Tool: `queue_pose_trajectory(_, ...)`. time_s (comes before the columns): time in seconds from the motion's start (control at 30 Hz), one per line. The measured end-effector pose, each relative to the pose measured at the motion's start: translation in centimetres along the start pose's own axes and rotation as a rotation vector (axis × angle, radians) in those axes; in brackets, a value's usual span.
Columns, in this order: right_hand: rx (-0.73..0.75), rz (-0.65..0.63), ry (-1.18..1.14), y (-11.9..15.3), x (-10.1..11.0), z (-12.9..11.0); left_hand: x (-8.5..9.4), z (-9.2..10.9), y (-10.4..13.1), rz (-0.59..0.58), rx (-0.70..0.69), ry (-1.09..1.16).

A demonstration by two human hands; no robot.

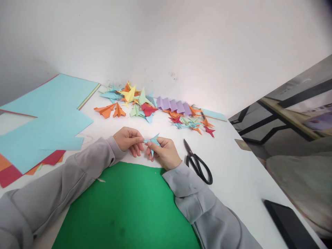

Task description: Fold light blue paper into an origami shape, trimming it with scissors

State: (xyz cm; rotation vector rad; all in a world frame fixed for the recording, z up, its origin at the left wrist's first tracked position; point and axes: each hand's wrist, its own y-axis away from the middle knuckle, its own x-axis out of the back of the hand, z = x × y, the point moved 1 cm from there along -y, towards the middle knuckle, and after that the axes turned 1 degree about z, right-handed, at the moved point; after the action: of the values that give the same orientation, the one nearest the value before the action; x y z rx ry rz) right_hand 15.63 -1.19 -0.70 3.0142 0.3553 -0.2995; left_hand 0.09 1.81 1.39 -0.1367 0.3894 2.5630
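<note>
Between my two hands is a small light blue folded paper plane (155, 139) with pointed wings. My left hand (129, 141) pinches its narrow end between thumb and fingertips. My right hand (166, 152) grips the wider winged part, the thumb lying across it. Both hands are raised just beyond the far edge of a green sheet (124, 207). Black-handled scissors (198, 164) lie to the right of my right hand, blades pointing away from me. Part of the folded paper is hidden by my fingers.
Folded paper planes (129, 95) in several colours are heaped along the wall. A pleated purple paper strip (173, 105) lies among them. Light blue sheets (44, 135) spread over the left, above red and orange paper. A black tablet-like device (290, 224) rests near the right table edge.
</note>
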Motion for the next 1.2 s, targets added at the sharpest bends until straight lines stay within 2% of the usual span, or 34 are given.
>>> queue_pose_trajectory(0.2, -0.008, -0.007, -0.012, 0.0, 0.0, 0.0, 0.1, -0.2, -0.2, -0.085, -0.001, 0.019)
queue_pose_trajectory(0.33, -0.002, 0.003, -0.055, 0.0, 0.1, 0.1, 0.2, -0.1, -0.4, -0.126, 0.052, 0.092)
queue_pose_trajectory(0.43, -0.009, -0.006, -0.048, 0.0, 0.1, 0.1, 0.1, 0.0, -0.4, -0.116, 0.086, 0.093)
queue_pose_trajectory(0.57, 0.004, -0.013, -0.029, 0.0, 0.1, 0.1, 0.0, -0.1, -0.2, -0.097, 0.033, -0.007)
queue_pose_trajectory(0.67, 0.006, -0.016, -0.037, 0.0, 0.1, 0.1, 0.2, -0.3, -0.3, -0.140, 0.009, -0.004)
queue_pose_trajectory(1.03, -0.039, -0.002, -0.132, -0.1, 0.0, -0.3, 1.5, -0.6, -0.4, -0.317, 0.090, 0.125)
queue_pose_trajectory(1.2, -0.049, -0.021, -0.132, -0.1, 0.0, -0.2, 1.5, -0.3, -0.6, -0.347, 0.101, 0.145)
